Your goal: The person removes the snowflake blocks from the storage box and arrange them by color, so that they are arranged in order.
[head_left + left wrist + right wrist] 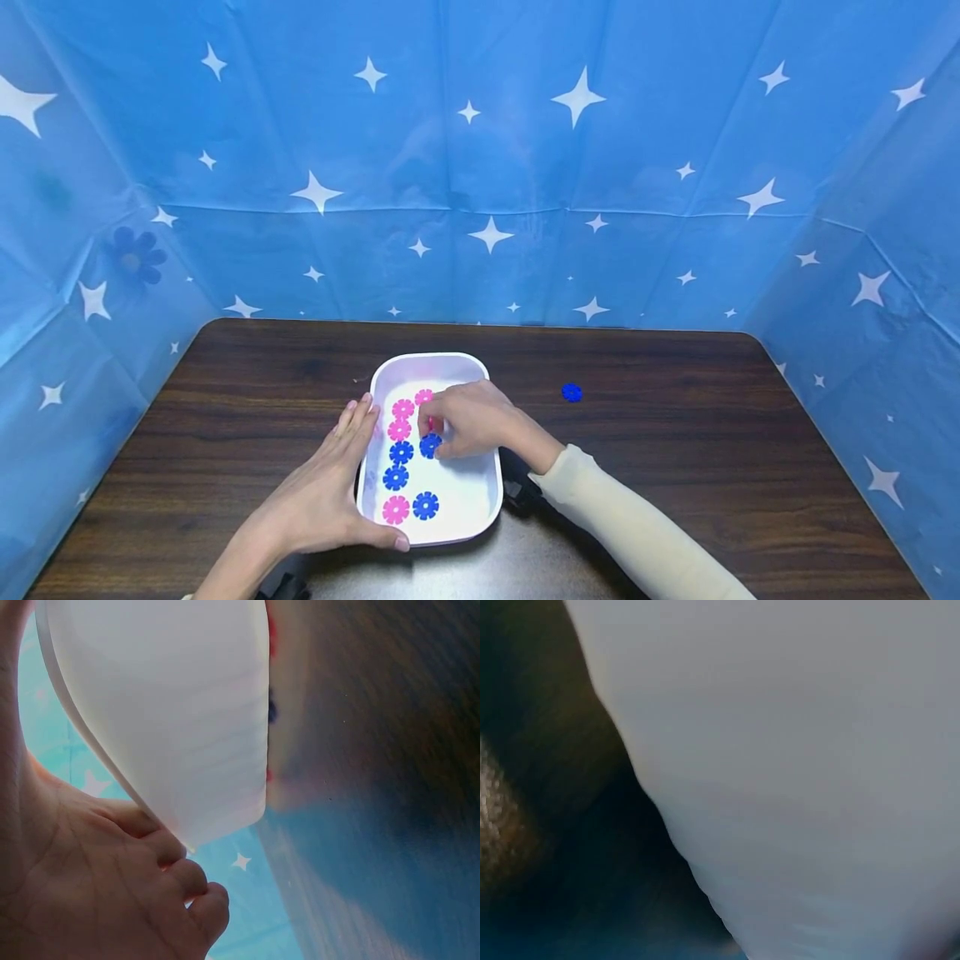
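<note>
A white tray [491,492] sits on the dark wooden table [675,450], holding several flower-shaped discs, pink [395,509] and blue [395,477]. My left hand [330,492] lies flat against the tray's left wall with straight fingers, and its thumb runs along the front rim. In the left wrist view the palm [97,885] sits beside the tray's white wall [172,712]. My right hand [435,429] reaches into the tray with curled fingers and pinches a pink disc [430,422] just above a blue disc [429,447]. The right wrist view shows only the blurred white tray [795,772].
One loose blue disc [572,392] lies on the table to the right of the tray. A blue star-printed cloth [480,167] walls in the table at the back and on both sides. A dark wrist strap [517,487] sits by the tray's right side.
</note>
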Demonstrator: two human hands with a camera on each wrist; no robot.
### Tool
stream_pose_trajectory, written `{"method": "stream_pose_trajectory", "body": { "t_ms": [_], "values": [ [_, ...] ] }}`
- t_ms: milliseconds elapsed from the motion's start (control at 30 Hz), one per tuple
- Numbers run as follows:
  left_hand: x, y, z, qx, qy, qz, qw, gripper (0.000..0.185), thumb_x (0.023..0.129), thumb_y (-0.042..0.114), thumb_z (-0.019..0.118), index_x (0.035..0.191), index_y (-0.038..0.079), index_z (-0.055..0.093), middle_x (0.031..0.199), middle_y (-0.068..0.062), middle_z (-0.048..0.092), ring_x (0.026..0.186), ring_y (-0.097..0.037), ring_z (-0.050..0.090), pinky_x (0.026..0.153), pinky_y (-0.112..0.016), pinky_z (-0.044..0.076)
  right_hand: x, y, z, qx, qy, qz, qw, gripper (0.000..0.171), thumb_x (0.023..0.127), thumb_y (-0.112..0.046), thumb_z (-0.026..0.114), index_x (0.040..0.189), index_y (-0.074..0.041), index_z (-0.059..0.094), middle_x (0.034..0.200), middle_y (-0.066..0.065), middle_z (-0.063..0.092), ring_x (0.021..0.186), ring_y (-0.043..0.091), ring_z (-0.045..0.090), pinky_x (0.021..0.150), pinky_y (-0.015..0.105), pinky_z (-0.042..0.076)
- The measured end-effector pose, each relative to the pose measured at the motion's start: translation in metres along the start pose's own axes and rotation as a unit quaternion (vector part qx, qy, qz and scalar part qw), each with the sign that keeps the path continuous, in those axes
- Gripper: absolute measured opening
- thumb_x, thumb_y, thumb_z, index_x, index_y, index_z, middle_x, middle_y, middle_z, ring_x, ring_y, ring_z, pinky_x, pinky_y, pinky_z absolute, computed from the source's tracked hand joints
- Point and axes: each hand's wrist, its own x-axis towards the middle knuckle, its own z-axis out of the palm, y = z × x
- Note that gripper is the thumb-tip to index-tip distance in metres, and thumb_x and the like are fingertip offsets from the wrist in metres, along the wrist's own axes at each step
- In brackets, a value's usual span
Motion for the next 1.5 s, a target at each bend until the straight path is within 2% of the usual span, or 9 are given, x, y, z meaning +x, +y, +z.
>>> {"method": "stream_pose_trajectory", "body": {
  "t_ms": [200,500,700,933,1100,1200,1500],
  "values": [
    [0.0,0.001,0.0,-0.003,-0.005,-0.01,0.9999,0.157,0.048,0.091,0.077,0.167,0.015,0.009,0.175,-0.005,-0.001,0.162,-0.034,0.0,0.122,-0.065,0.024,-0.001,0.001,0.0,0.019,-0.001,0.004,1.0,0.024,0.084,-0.042,0.084,0.102,-0.036,0.068,0.085,-0.022,0.067,0.071,-0.003,0.054,0.07,0.023,0.041],
    [-0.001,0.002,0.0,-0.009,-0.007,-0.013,0.9999,0.156,0.048,0.09,0.078,0.166,0.014,0.01,0.175,-0.004,-0.001,0.162,-0.034,0.001,0.121,-0.067,0.024,-0.002,0.003,0.002,0.049,0.01,-0.011,0.999,0.008,0.09,-0.034,0.077,0.097,-0.035,0.074,0.073,-0.023,0.06,0.068,-0.003,0.054,0.068,0.022,0.04],
    [-0.001,0.002,0.001,-0.006,-0.007,-0.014,0.9999,0.156,0.048,0.091,0.077,0.166,0.015,0.01,0.175,-0.004,-0.001,0.162,-0.034,0.0,0.121,-0.066,0.025,-0.006,0.006,-0.001,0.085,0.041,-0.03,0.995,0.011,0.093,-0.027,0.073,0.102,-0.028,0.079,0.071,-0.02,0.061,0.064,-0.002,0.053,0.064,0.018,0.041],
    [0.0,0.002,0.0,-0.001,-0.006,-0.011,0.9999,0.156,0.048,0.089,0.079,0.166,0.013,0.011,0.175,-0.005,0.002,0.162,-0.033,0.001,0.122,-0.065,0.025,-0.014,0.007,-0.004,0.179,0.074,-0.04,0.98,0.013,0.092,-0.021,0.076,0.104,-0.019,0.079,0.075,-0.015,0.065,0.065,0.001,0.055,0.061,0.015,0.045],
    [0.001,0.002,-0.001,0.001,-0.003,-0.009,0.9999,0.156,0.048,0.089,0.08,0.166,0.013,0.011,0.175,-0.007,0.005,0.162,-0.033,0.001,0.122,-0.065,0.025,-0.021,0.006,-0.004,0.224,0.112,-0.05,0.967,0.013,0.092,-0.014,0.074,0.104,-0.016,0.077,0.077,-0.011,0.067,0.067,0.002,0.056,0.063,0.016,0.048],
    [0.001,0.003,-0.002,0.001,-0.005,-0.011,0.9999,0.156,0.048,0.089,0.08,0.166,0.014,0.01,0.175,-0.008,0.005,0.162,-0.033,0.001,0.122,-0.065,0.025,-0.026,0.005,-0.005,0.241,0.136,-0.054,0.959,0.015,0.091,-0.011,0.072,0.105,-0.014,0.077,0.079,-0.009,0.07,0.067,0.002,0.055,0.064,0.016,0.049],
    [0.002,0.003,-0.001,-0.001,-0.009,-0.017,0.9998,0.157,0.048,0.089,0.08,0.166,0.014,0.01,0.175,-0.007,0.005,0.162,-0.032,0.0,0.122,-0.065,0.024,-0.044,0.008,-0.005,0.272,0.205,-0.021,0.94,0.014,0.091,-0.013,0.074,0.105,-0.015,0.077,0.08,-0.007,0.07,0.067,0.003,0.055,0.066,0.023,0.054]
  ]
}}
